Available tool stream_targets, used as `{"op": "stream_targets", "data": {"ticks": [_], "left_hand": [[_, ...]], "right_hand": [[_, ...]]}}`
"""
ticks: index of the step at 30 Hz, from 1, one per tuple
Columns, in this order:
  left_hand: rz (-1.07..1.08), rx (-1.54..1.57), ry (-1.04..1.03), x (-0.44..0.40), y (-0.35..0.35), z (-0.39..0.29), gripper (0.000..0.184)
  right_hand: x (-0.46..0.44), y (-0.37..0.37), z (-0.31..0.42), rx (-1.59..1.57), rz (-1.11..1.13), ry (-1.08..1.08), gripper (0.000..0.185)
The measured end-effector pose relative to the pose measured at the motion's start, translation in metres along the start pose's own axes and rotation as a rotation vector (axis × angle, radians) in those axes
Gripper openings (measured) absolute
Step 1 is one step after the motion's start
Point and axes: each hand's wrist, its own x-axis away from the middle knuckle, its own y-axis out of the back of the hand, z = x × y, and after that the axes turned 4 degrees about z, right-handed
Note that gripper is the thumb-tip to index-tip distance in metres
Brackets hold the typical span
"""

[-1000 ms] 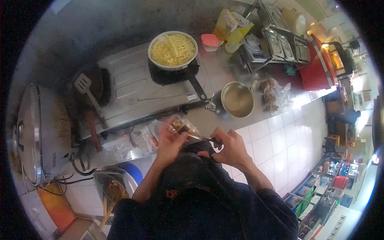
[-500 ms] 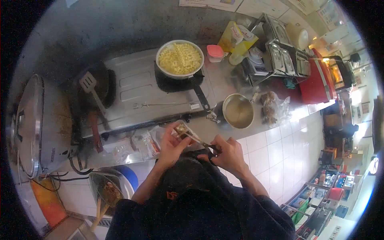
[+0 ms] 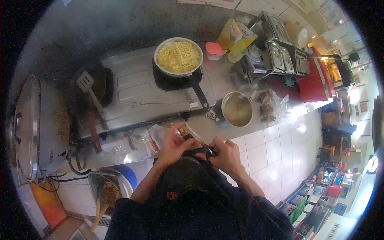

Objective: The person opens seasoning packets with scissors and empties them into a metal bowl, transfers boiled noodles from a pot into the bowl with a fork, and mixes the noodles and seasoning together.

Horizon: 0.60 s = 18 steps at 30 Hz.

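My left hand [image 3: 173, 143] is closed on a small clear seasoning sachet [image 3: 187, 136] with dark and orange contents, close in front of my body. My right hand [image 3: 226, 155] grips the dark handles of a pair of scissors [image 3: 211, 150], whose blades point left at the sachet. Whether the blades are through the plastic I cannot tell. To the left of my left hand, several plastic packets [image 3: 146, 143] lie along the counter's front edge.
Noodles [image 3: 179, 56] fill a pan [image 3: 159, 69] on the stove [image 3: 130, 86]. A steel bowl [image 3: 251, 114] with cloudy liquid and a plastic bag [image 3: 282, 108] stand to the right. A spatula [image 3: 90, 90] and a long fork [image 3: 154, 103] lie on the stove; a large cooker [image 3: 54, 132] stands left.
The scissors and the sachet have come closer together, and the sachet has tilted slightly in my left hand. The whole view has shifted slightly.
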Motion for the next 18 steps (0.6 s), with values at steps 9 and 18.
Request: {"op": "stream_targets", "data": {"ticks": [9,18], "left_hand": [[0.074,-0.043,0.048,0.001,-0.003,0.005,0.064],[0.144,-0.034,0.105,0.004,-0.002,0.011,0.064]], "right_hand": [[-0.001,-0.005,0.0,-0.013,0.007,-0.031,0.05],[0.001,-0.009,0.004,-0.013,0.03,-0.084,0.04]]}}
